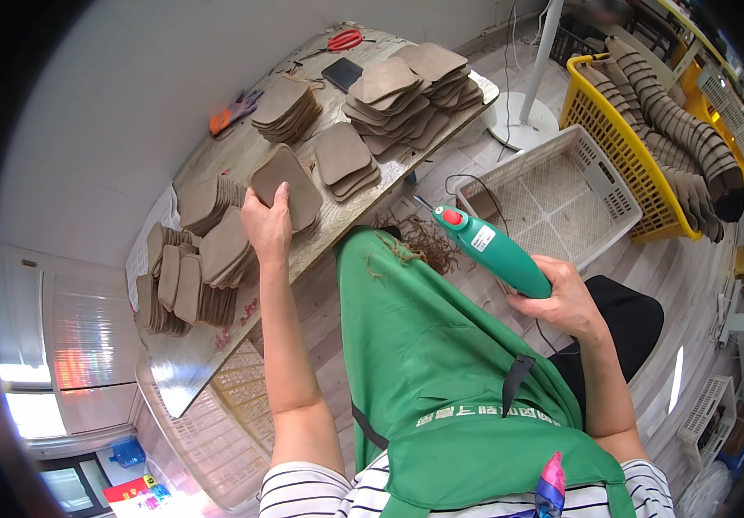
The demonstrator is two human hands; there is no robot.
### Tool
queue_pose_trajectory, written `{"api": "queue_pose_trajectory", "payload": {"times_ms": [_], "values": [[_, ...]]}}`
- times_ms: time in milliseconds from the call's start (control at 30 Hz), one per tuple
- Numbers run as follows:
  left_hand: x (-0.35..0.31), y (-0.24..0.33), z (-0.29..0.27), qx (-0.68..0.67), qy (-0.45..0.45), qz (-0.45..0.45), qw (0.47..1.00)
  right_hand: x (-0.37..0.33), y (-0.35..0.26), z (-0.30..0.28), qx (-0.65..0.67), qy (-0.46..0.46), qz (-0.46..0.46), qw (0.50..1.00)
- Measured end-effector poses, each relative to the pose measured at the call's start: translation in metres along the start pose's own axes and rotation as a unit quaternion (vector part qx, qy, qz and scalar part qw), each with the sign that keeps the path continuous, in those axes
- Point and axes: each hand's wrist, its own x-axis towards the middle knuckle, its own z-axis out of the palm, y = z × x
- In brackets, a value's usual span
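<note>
My left hand (270,220) grips a brown rounded-square pad (289,183) by its near edge, thumb on top, at the table's edge. Whether the pad lies on others or is lifted is hard to see. In my right hand (562,298) is a green corded electric hand tool (493,250) with a red switch and a thin metal tip, held over the floor and apart from the pad. Beside the held pad are a small pile of pads (343,160) and a stack of pads (223,248). Longer narrow pieces (179,281) stand packed together at the table's left end.
More pad stacks (386,82), a dark phone (342,74), red-handled scissors (345,39) and an orange-grey glove (232,113) are on the table (316,226). To the right stand a white crate (622,200) and a yellow basket (626,164) of brown pieces. Brown scraps (432,246) litter the floor.
</note>
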Motion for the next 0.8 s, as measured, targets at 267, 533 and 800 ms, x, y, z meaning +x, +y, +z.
{"api": "queue_pose_trajectory", "payload": {"times_ms": [267,533,800], "values": [[-0.075,0.030,0.033,-0.634,-0.126,-0.132,0.752,0.002,-0.016,0.014,0.035,-0.008,-0.014,0.999],[-0.098,0.035,0.051,-0.674,-0.188,-0.138,0.701,0.001,-0.019,0.011,0.054,-0.013,0.003,0.998],[-0.121,0.036,0.059,-0.626,-0.223,-0.121,0.738,0.003,-0.022,0.007,0.077,-0.021,0.027,0.996]]}}
